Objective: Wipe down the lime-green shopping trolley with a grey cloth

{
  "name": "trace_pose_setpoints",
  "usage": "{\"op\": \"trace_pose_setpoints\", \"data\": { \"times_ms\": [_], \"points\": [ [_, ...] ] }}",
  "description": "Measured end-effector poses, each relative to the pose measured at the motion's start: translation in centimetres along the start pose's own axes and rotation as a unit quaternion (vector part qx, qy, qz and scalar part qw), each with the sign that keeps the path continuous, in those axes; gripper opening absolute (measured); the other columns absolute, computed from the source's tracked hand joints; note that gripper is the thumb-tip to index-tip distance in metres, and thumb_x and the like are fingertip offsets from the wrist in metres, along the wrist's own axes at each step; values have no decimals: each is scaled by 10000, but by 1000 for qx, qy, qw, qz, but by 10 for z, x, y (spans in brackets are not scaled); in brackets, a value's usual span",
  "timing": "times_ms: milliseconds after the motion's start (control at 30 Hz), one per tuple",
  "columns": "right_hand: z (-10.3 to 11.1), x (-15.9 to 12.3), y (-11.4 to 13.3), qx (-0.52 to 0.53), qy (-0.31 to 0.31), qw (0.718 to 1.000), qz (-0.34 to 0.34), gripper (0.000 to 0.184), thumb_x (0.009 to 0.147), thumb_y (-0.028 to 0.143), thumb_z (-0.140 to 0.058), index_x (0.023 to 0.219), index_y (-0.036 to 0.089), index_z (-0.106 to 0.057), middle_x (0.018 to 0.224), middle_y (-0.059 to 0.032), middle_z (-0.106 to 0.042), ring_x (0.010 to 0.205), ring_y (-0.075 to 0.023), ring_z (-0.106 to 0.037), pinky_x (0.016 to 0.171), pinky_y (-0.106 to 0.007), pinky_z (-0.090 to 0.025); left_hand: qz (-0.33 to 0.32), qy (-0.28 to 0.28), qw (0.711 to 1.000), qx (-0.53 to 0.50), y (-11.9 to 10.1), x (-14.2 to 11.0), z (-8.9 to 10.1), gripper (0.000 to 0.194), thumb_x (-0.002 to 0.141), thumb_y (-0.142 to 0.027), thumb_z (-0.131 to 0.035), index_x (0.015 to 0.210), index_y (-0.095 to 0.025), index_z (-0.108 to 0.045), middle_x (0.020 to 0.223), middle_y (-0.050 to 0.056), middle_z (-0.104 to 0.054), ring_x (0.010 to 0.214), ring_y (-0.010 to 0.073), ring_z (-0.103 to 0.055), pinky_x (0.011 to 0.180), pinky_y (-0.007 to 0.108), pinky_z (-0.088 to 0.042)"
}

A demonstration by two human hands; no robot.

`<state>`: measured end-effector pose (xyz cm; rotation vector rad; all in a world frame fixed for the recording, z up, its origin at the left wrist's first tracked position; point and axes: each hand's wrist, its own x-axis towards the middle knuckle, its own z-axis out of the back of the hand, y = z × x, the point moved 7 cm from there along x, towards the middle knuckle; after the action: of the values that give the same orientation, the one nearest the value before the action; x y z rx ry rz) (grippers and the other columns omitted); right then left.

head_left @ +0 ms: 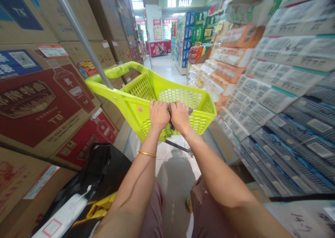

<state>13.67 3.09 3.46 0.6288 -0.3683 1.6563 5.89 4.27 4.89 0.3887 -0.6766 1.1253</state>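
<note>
A lime-green plastic shopping basket [146,91] on wheels stands tilted in the store aisle in front of me. My left hand [158,115] is closed on the basket's near rim. Beside it, my right hand [180,116] is closed on a dark grey cloth [170,116] that hangs over the same rim between the two hands. A gold bangle [147,154] sits on my left wrist. The basket's curved handle [119,71] and a grey metal pole [81,35] rise to the left.
Stacked cardboard cartons [44,105] wall the left side. Shelves of packaged tissue [277,91] line the right. A black bag with yellow and white items [86,196] lies at lower left. The tiled aisle [164,67] runs ahead toward further displays.
</note>
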Motion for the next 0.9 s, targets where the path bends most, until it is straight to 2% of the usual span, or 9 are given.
{"op": "trace_pose_setpoints", "data": {
  "times_ms": [167, 333, 433, 533, 633, 767, 900],
  "points": [
    [0, -4, -16, -28, 25, 999, 36, 316, 940, 211, -332, 1194, 210, -519, 1063, -103, -555, 937, -225, -445, 775, -336, -295, -23, 10, 1000, -3, 1, -2, 1, 311, 920, -254, -298, 849, -206, -597, 888, 90, -650, 955, 235, -554, 1027, 431, -291],
    [7, -12, -43, -43, 46, 998, 29, 298, 937, 254, -362, 1176, 209, -534, 1053, -97, -559, 941, -230, -455, 754, -325, -304, -25, 9, 1000, -14, 1, -2, 1, 318, 922, -255, -290, 865, -201, -599, 901, 89, -648, 961, 238, -550, 1035, 440, -285],
    [10, -13, -51, -39, 52, 998, 9, 290, 927, 282, -389, 1159, 197, -541, 1043, -106, -558, 930, -235, -458, 750, -327, -308, -13, 5, 1000, -19, 0, -1, 0, 309, 915, -241, -301, 852, -201, -602, 892, 91, -649, 960, 241, -551, 1042, 447, -277],
    [10, -11, -44, -38, 47, 998, -11, 274, 917, 227, -388, 1135, 185, -548, 1046, -116, -554, 932, -239, -451, 761, -336, -307, 2, -3, 1000, -17, -1, 0, -2, 298, 905, -222, -312, 838, -204, -602, 887, 91, -650, 963, 245, -551, 1041, 452, -276],
    [5, -6, -27, -23, 41, 999, -11, 278, 913, 174, -367, 1119, 188, -552, 1053, -114, -551, 939, -235, -444, 777, -340, -305, 8, -8, 1000, -17, -2, 0, -3, 295, 899, -213, -316, 827, -206, -603, 880, 90, -649, 957, 245, -555, 1038, 453, -278],
    [0, 0, -5, 3, 14, 1000, -10, 265, 932, 210, -348, 1094, 193, -556, 1057, -111, -543, 947, -234, -436, 795, -346, -303, 8, -6, 1000, -15, -2, 1, -4, 288, 892, -217, -328, 809, -207, -603, 862, 91, -649, 944, 249, -558, 1042, 461, -269],
    [-1, 1, -2, 2, 9, 1000, 2, 271, 939, 222, -341, 1106, 194, -551, 1057, -108, -545, 948, -231, -436, 796, -343, -299, 4, -4, 1000, -10, -1, 0, -2, 277, 890, -213, -336, 813, -207, -602, 862, 88, -648, 945, 245, -560, 1046, 457, -271]
  ]
}}
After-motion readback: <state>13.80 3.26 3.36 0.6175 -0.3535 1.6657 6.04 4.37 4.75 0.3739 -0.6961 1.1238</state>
